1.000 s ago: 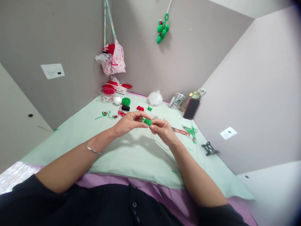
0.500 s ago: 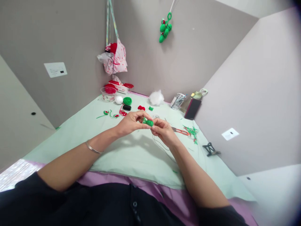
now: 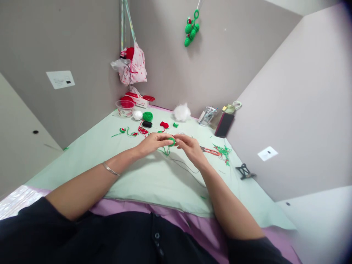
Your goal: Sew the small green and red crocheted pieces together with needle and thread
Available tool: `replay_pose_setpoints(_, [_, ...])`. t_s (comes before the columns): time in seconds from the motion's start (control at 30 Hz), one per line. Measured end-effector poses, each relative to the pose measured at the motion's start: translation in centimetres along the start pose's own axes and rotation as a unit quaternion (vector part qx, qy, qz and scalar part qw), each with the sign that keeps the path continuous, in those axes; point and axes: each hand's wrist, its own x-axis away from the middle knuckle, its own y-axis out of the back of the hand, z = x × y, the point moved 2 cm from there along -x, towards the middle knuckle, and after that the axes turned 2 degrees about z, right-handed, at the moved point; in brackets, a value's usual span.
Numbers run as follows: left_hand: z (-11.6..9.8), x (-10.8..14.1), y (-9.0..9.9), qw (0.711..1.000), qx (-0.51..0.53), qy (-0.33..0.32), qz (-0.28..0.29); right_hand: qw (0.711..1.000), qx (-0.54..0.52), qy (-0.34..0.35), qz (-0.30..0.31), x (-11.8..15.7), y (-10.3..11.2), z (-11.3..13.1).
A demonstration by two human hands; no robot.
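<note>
Fingers (image 3: 165,139) of the left hand (image 3: 150,143) and of the right hand (image 3: 190,146) meet and pinch together on a small green crocheted piece (image 3: 171,140), held between both hands just above the middle of the mint-green worktop (image 3: 90,154); a loose green yarn tail (image 3: 165,150) hangs from the piece to the cloth, and a thin dark thread (image 3: 187,169) trails across the worktop below the right wrist. A metal bangle (image 3: 111,169) circles the left forearm. Just right of the right hand lie red-handled snips (image 3: 210,150) and a tangle of green yarn scraps (image 3: 223,150), with a black clip (image 3: 243,171) farther right by the wall. Beyond the hands sit a small red crocheted piece (image 3: 164,124), a black spool (image 3: 146,124), a green yarn ball (image 3: 147,116), a white ball (image 3: 137,115) and a clear bowl (image 3: 125,108) with red inside. A tuft of white stuffing (image 3: 182,112), a clear cup of tools (image 3: 206,116) and a dark phone (image 3: 224,125) line the back edge. On the wall hang a pink dotted bag (image 3: 133,68) and a cluster of green crocheted pieces (image 3: 191,31)
</note>
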Motion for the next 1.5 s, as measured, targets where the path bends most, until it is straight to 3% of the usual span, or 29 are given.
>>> replay_pose_setpoints(0.1, [-0.5,0.1,-0.1,0.999,-0.041,0.002,0.008,0.999,0.021,0.022,-0.042,-0.3,0.4,-0.4])
replay_pose_setpoints(0.37, [-0.6,0.2,-0.3,0.997,-0.036,0.022,0.068,0.989,-0.138,-0.04,-0.019,-1.0,0.2,-1.6])
replay_pose_setpoints(0.43, [-0.2,0.3,-0.2,0.996,-0.002,0.041,0.083,0.985,-0.155,-0.03,-0.073,-1.7,2.3,-1.7])
replay_pose_setpoints(0.53, [0.0,0.4,-0.1,0.987,0.074,0.071,0.12,0.972,-0.105,0.007,-0.208,-2.1,8.3,-1.0])
replay_pose_setpoints(0.63, [-0.3,0.5,0.2,0.98,0.131,0.08,0.125,0.963,-0.079,0.023,-0.256,-1.3,14.6,0.3])
replay_pose_setpoints(0.73, [-0.5,0.5,0.3,0.979,0.142,0.082,0.118,0.961,-0.066,0.028,-0.268,-0.4,17.5,1.0])
replay_pose_setpoints(0.83, [-0.7,0.5,0.2,0.98,0.13,0.088,0.125,0.966,-0.072,0.02,-0.247,-1.0,15.7,0.5])
replay_pose_setpoints(0.97, [-0.9,0.6,0.1,0.983,0.114,0.086,0.115,0.984,-0.087,-0.004,-0.154,-2.3,8.2,-0.9])
replay_pose_setpoints(1.0, [-0.9,0.5,0.2,0.984,0.113,0.085,0.108,0.989,-0.085,-0.011,-0.117,-2.3,6.2,-1.0])
replay_pose_setpoints(1.1, [-0.8,0.5,0.3,0.986,0.105,0.081,0.098,0.995,-0.032,-0.039,0.09,-1.5,1.1,-1.0])
replay_pose_setpoints(1.13, [-0.7,0.4,0.3,0.987,0.101,0.079,0.1,0.99,-0.007,-0.038,0.138,-1.1,0.2,-0.9])
replay_pose_setpoints(1.2, [-0.4,0.3,0.4,0.987,0.097,0.08,0.104,0.983,0.042,-0.028,0.179,-0.5,-0.4,-0.6])
replay_pose_setpoints(1.3, [0.0,0.2,0.6,0.984,0.111,0.095,0.1,0.99,0.077,-0.007,0.118,-0.7,1.4,-0.4])
replay_pose_setpoints(1.4, [0.2,0.1,0.6,0.981,0.131,0.109,0.094,1.0,0.026,0.008,-0.008,-1.6,4.5,-0.7])
replay_pose_setpoints(1.5, [0.1,0.1,0.6,0.978,0.144,0.119,0.088,0.992,-0.042,0.017,-0.12,-2.5,7.7,-1.3])
